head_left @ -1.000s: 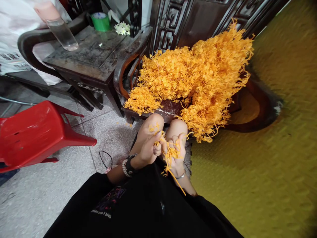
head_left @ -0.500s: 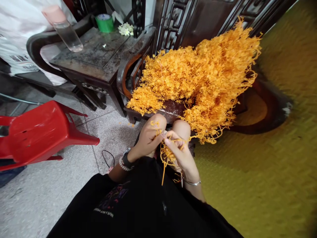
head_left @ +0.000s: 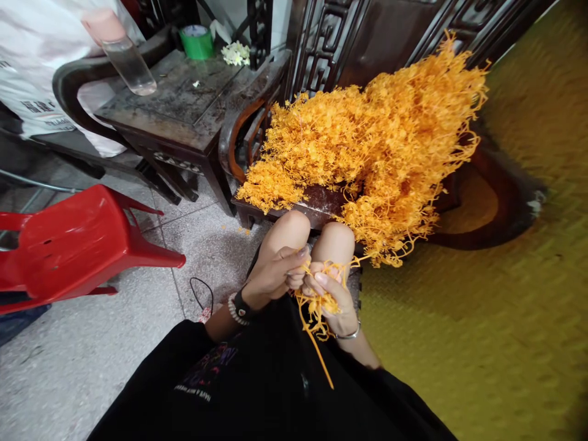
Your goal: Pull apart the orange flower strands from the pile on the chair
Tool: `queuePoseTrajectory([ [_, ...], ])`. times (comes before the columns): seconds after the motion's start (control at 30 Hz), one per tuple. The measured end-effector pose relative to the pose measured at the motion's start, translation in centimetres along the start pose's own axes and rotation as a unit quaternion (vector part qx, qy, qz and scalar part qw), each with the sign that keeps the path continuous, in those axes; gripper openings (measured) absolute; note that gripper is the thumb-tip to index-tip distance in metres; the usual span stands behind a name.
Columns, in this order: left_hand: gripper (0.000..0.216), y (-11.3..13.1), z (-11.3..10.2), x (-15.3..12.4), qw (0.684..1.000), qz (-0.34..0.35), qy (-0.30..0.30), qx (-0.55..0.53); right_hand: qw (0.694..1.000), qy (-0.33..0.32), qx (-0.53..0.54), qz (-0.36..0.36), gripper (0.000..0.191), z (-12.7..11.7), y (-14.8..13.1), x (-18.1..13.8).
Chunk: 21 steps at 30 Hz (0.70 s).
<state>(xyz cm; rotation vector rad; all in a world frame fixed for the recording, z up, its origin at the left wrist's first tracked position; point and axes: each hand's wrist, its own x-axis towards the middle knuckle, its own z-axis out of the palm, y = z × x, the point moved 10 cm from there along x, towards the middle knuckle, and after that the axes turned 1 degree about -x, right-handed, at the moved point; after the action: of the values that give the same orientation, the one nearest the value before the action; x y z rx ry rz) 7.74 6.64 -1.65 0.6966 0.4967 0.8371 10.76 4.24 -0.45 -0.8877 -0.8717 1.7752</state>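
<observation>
Both my hands meet over my lap, just below my bare knees. My left hand [head_left: 275, 275] is curled, its fingertips pinching thin orange plastic sprigs [head_left: 316, 306]. My right hand [head_left: 333, 297] is closed round the same small bunch, and one long orange stem hangs down from it over my black clothing. A big heap of the same orange plastic sprigs [head_left: 367, 141] lies on the seat of a dark wooden chair [head_left: 316, 205] right in front of my knees.
A red plastic stool [head_left: 78, 239] lies tipped on the speckled floor at left. A dark wooden side table [head_left: 184, 104] holds a clear bottle [head_left: 126, 58], a green tape roll [head_left: 197, 41] and white flowers [head_left: 236, 54]. A person in white sits behind it. A yellow-green blur fills the right.
My hands have drawn closer together and lower toward my lap. The right hand has closed round the bunch, and the hanging stem has swung further down.
</observation>
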Motion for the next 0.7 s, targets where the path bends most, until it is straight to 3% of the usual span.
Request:
queuePoseTrajectory([
  [0.13,0.061,0.7,-2.0,0.8,0.997,0.031,0.058,-0.036,0.999,-0.019,0.033,-0.015,0.053,0.4,0.4,-0.1],
  [0.3,0.047,1.3,-1.0,0.4,0.996,0.036,-0.001,-0.076,0.997,0.065,0.002,-0.051,0.046,-0.3,-1.5,-0.1],
  [0.47,0.029,4.4,-1.5,-1.4,0.987,0.152,0.05,-0.019,0.988,0.122,-0.07,-0.07,0.06,-1.9,-2.9,-0.6],
  [0.53,0.026,5.5,-1.4,-2.5,0.977,0.196,0.072,0.049,0.984,0.136,-0.099,-0.06,0.061,-2.4,-2.7,-0.6],
  [0.6,0.025,6.5,-0.7,-3.5,0.951,0.228,0.082,0.192,0.978,0.151,-0.13,-0.067,0.059,-2.7,-2.7,-0.7],
  [0.7,0.024,7.1,1.6,-3.9,0.848,0.248,0.055,0.465,0.97,0.163,-0.16,-0.085,0.053,-2.9,-2.8,-0.6],
])
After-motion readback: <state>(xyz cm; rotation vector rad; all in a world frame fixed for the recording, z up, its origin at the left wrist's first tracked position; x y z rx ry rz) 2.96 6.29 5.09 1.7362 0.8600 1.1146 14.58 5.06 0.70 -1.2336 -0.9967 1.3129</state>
